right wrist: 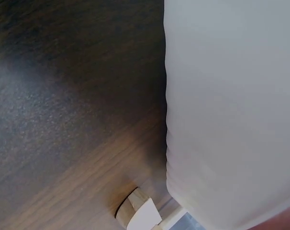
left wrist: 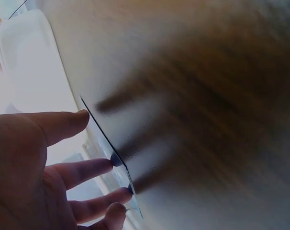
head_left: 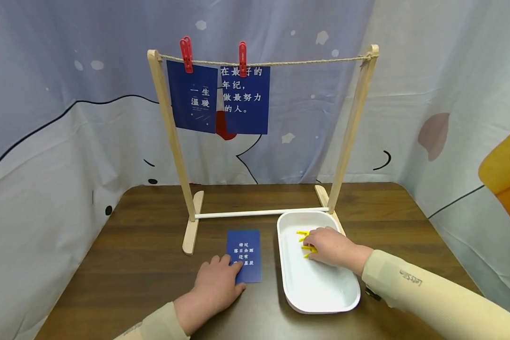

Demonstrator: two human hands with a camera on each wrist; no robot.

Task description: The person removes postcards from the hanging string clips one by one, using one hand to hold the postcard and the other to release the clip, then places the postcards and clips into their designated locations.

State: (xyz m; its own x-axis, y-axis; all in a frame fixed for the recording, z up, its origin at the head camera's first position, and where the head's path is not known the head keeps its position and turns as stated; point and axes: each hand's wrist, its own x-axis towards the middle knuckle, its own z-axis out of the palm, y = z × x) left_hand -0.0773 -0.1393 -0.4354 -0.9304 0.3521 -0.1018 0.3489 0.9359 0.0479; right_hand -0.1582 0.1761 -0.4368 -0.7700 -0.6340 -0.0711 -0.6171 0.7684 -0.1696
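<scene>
Left hand (head_left: 214,285) rests palm-down at the lower left of a blue card (head_left: 250,255), fingers spread and fairly straight, fingertips touching it, not gripping. Card lies flat on the brown table (head_left: 131,226), white text up, left of the white tray (head_left: 318,285). Right hand (head_left: 335,247) is inside the tray, fingers bent down at the yellow clips (head_left: 309,249); tips hidden, cannot tell if any clip is pinched. Right wrist view: mostly tray wall plus table, no help on grip.

Behind: wooden rack (head_left: 352,132) standing on the table, tray just in front of its right foot. String (head_left: 306,63) runs between the post tops. Two blue cards hang from it on the left half, one red peg each: left card (head_left: 187,108) slightly tilted, right card (head_left: 250,120) closer to upright. Patterned curtain (head_left: 89,137) at the back, pale sleeves (head_left: 408,278) on both arms.
</scene>
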